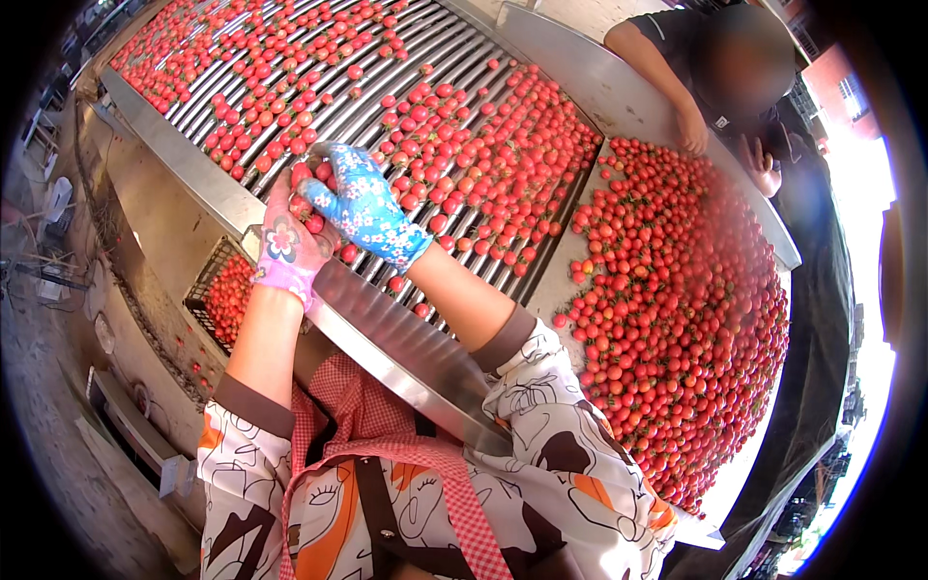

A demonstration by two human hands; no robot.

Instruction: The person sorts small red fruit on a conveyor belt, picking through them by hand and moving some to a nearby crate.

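Note:
Over the near edge of a metal roller conveyor (pixel 437 44), my two gloved hands are cupped together around several small red tomatoes (pixel 314 189). My left hand (pixel 287 246), in a pink glove with a flower print, curls under and beside them. From the right, my right hand (pixel 365 201), in a blue flowered glove, bends its fingers over the same tomatoes; its thumb points left. Parts of the fingers and some held fruit are hidden. Loose tomatoes (pixel 527 145) lie on the rollers beyond and beside my hands.
A large heap of tomatoes (pixel 677 290) fills a pale tray at right. Below the conveyor's left side stands a dark crate (pixel 200 302) with tomatoes in it. A metal rail (pixel 387 362) runs before my body. Across the tray, another person (pixel 667 58) leans in with one arm.

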